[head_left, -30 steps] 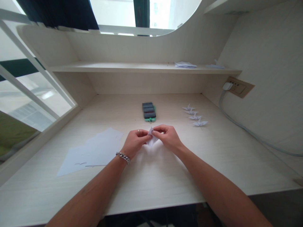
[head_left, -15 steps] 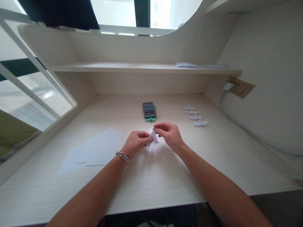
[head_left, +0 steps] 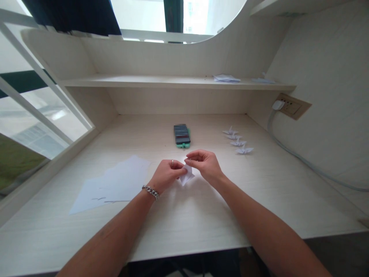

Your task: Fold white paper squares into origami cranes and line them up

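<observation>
A small folded piece of white paper is held just above the pale wooden desk, near its middle. My left hand, with a ring and a chain bracelet on the wrist, pinches the paper's left side. From the right, my right hand pinches the paper's top edge with thumb and fingertips. The two hands nearly touch over the paper.
Loose white sheets lie to the left. A phone in a green case lies behind the hands. Several folded paper cranes stand in a row at the right. A shelf holds folded papers. A cable runs from a wall socket.
The paper was lifted and turned between the fingers. My right hand has shifted slightly up and right, and its pinch now sits on the paper's top edge.
</observation>
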{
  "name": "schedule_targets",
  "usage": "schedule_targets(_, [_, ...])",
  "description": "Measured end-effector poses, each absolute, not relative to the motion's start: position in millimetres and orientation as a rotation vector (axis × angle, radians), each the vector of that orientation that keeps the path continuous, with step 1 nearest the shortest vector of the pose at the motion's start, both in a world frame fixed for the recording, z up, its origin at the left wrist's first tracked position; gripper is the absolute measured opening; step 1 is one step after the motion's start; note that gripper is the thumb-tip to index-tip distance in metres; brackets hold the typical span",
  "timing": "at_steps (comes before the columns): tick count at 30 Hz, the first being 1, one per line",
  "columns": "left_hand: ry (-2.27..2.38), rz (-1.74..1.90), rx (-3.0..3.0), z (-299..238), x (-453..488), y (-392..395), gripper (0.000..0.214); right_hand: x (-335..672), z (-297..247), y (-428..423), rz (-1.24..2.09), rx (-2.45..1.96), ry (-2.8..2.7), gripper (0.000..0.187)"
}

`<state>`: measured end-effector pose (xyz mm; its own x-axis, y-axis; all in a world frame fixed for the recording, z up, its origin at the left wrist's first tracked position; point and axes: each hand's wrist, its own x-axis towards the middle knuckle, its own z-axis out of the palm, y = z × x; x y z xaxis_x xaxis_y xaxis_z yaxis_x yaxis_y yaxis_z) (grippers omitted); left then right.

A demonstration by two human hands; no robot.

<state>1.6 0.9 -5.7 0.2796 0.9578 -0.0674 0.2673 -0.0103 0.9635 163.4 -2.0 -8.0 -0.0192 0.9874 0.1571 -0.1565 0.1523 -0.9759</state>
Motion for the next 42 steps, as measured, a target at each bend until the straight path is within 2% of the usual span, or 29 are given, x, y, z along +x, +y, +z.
schedule_targets(6, [1.23, 0.806, 1.428, -8.6, 2.0, 2.0, 0.012, 173.4, 0.2, 1.8, 1.127, -0.955, -1.062, 0.027])
schedule_targets(11, [1.206, 0.839, 1.394, -9.9, 1.1, 2.6, 0.012, 172.1, -8.7, 1.9, 1.083, -0.991, -1.343, 0.029])
schedule_targets(16, [1.162, 0.85, 1.391, -8.5, 1.9, 1.4, 0.014, 165.4, -13.3, 0.3, 1.104, -0.955, -1.321, 0.018])
schedule_targets(22, [1.123, 0.917, 1.364, -9.2, 0.6, 3.6, 0.017, 169.2, -10.8, 3.0, 1.118, -1.0, -1.268, 0.028])
schedule_targets(29, [1.101, 1.07, 1.272, -6.5, 2.0, 2.5, 0.032, 168.4, -15.7, 2.3, 1.258, -1.039, -1.433, 0.027])
schedule_targets(36, [0.983, 1.081, 1.177, -7.6, 4.3, 0.7, 0.048, 164.4, -14.4, 2.3, 1.169, -1.027, -1.272, 0.022])
schedule_targets(42, [1.011, 1.083, 1.28, -10.1, 4.1, 1.8, 0.047, 163.7, -18.6, 2.0, 1.223, -1.001, -1.315, 0.024])
